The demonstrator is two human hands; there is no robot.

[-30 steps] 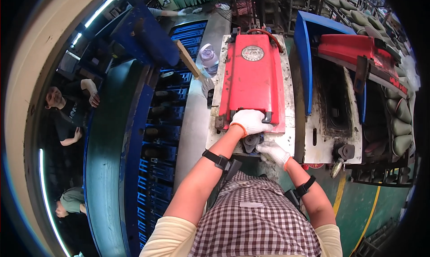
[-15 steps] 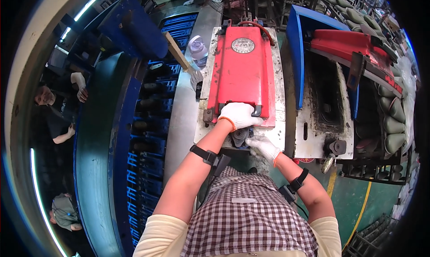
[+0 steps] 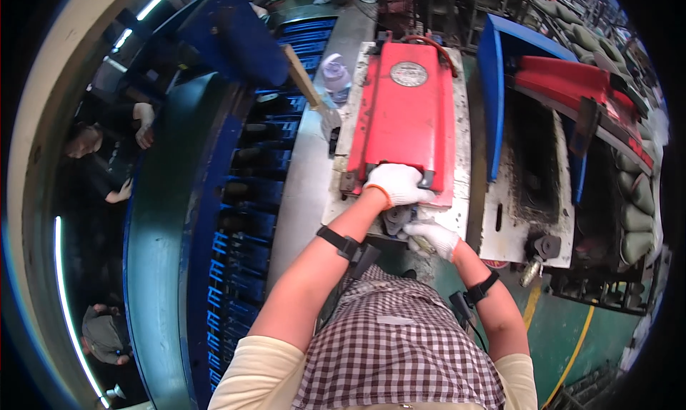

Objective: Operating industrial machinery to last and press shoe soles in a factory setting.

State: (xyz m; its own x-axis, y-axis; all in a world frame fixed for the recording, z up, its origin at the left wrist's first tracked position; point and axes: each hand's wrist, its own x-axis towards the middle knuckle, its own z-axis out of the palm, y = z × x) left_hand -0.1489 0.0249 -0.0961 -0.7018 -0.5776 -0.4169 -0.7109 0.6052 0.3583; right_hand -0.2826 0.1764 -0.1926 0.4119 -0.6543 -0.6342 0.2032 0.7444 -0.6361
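A red cover [image 3: 407,124] with a round silver badge lies closed on a pale metal bed in front of me. My left hand [image 3: 399,184], in a white glove with an orange cuff, is wrapped over the dark handle [image 3: 428,179] at the cover's near edge. Just below, a dark grey knob [image 3: 394,221] sticks out from the bed's front. My right hand [image 3: 433,237], gloved too, is curled close beside that knob, its fingers bent around a part they mostly hide.
To the right stands a similar machine with its red cover [image 3: 564,77] raised, beside a blue panel [image 3: 489,95]. A clear bottle [image 3: 336,77] stands on the metal ledge at left. Beyond runs a blue-framed conveyor [image 3: 168,231], with a co-worker [image 3: 93,145] across it.
The whole scene has shifted a little to the right in view. My left hand stays on the handle; my right hand's fingers have curled further in beside the knob.
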